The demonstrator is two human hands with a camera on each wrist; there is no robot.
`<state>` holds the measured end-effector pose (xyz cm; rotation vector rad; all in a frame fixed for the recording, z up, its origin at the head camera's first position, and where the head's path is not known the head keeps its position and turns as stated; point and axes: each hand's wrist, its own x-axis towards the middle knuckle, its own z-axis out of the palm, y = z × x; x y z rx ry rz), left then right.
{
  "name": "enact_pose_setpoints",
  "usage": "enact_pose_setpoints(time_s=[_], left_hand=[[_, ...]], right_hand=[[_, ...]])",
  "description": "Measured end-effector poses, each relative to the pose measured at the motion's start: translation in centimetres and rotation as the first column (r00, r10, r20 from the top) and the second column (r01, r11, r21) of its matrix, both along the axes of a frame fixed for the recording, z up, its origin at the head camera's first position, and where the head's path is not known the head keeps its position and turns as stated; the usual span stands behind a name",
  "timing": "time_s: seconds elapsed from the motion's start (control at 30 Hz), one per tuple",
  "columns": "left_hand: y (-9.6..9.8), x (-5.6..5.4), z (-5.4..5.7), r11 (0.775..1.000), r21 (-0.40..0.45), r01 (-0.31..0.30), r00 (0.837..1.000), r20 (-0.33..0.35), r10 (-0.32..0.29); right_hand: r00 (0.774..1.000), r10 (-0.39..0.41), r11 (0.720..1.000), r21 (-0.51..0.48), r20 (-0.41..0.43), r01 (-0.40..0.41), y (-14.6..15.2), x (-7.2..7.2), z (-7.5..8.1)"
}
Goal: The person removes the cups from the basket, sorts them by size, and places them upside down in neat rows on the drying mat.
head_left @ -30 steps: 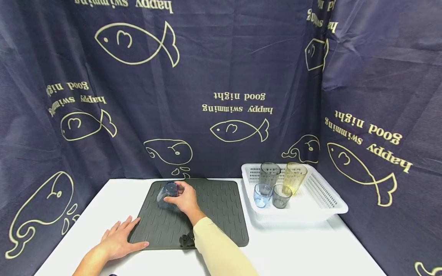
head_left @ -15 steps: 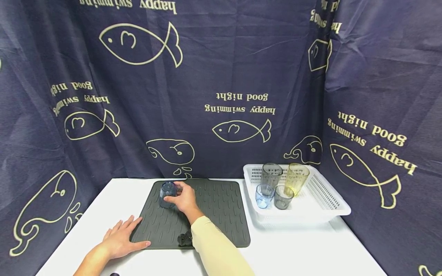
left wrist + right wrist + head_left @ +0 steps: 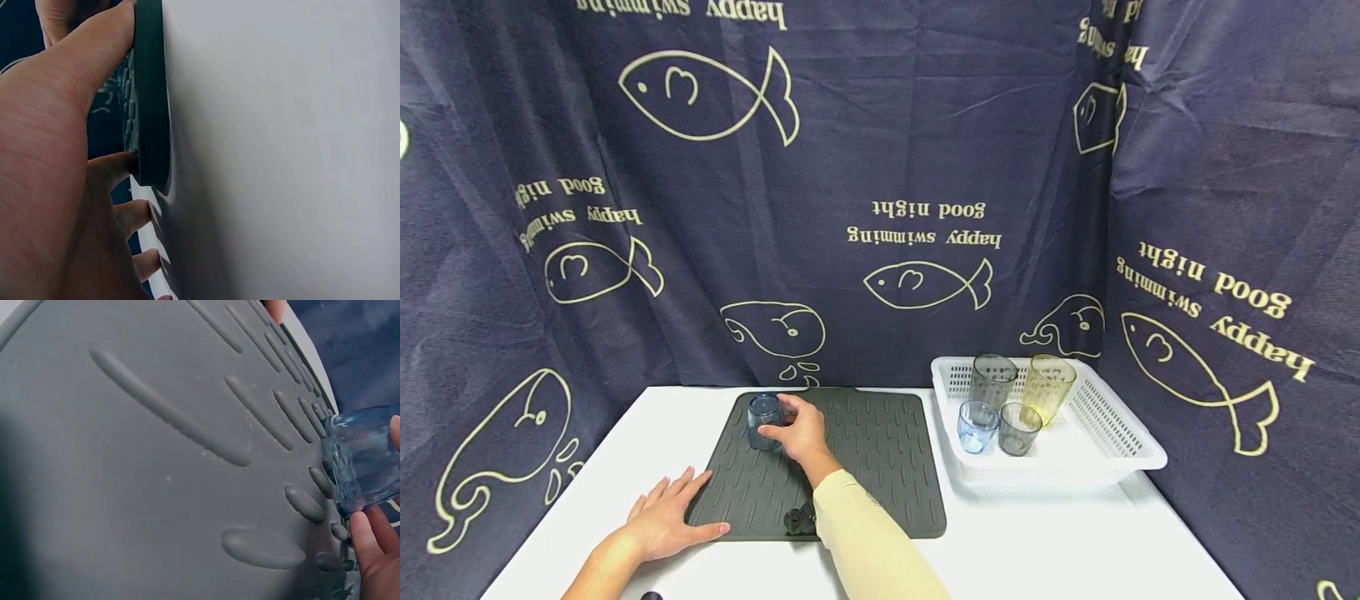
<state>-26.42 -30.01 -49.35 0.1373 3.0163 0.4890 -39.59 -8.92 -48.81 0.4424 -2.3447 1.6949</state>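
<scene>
My right hand [image 3: 802, 431] holds a blue glass [image 3: 765, 423] between thumb and fingers near the back left of a dark grey ribbed mat [image 3: 872, 467]. In the right wrist view the blue glass [image 3: 365, 456] stands with one end against the mat; I cannot tell which end is up. My left hand [image 3: 662, 521] lies with fingers spread at the mat's front left corner. In the left wrist view, the thumb of the left hand [image 3: 69, 112] reaches along the mat's edge [image 3: 153, 125], and other fingertips rest on the white table.
To the right stands a white perforated basket [image 3: 1097, 442]. It holds a tall grey glass [image 3: 992, 382], a tall yellow glass [image 3: 1048, 387], a short light-blue glass [image 3: 977, 429] and a short grey glass [image 3: 1019, 431]. A dark fish-print curtain [image 3: 850, 167] hangs behind the white table [image 3: 1000, 542].
The blue glass has gone from tilted to upright on the mat, still held by the right hand. The left hand keeps its place. The head view has shifted slightly.
</scene>
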Motion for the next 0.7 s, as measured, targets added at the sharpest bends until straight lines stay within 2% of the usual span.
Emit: enact_pose_setpoints(time_s=[0.5, 0.7], left_hand=[[-0.02, -0.1, -0.11, 1.0, 0.027, -0.004, 1.0, 0.003, 0.004], [-0.11, -0.07, -0.07, 1.0, 0.013, 0.005, 1.0, 0.006, -0.005]], right_hand=[[0.999, -0.036, 0.999, 0.009, 0.011, 0.036, 0.03, 0.06, -0.45], [1.0, -0.024, 0.999, -0.039, -0.008, 0.023, 0.26, 0.34, -0.38]])
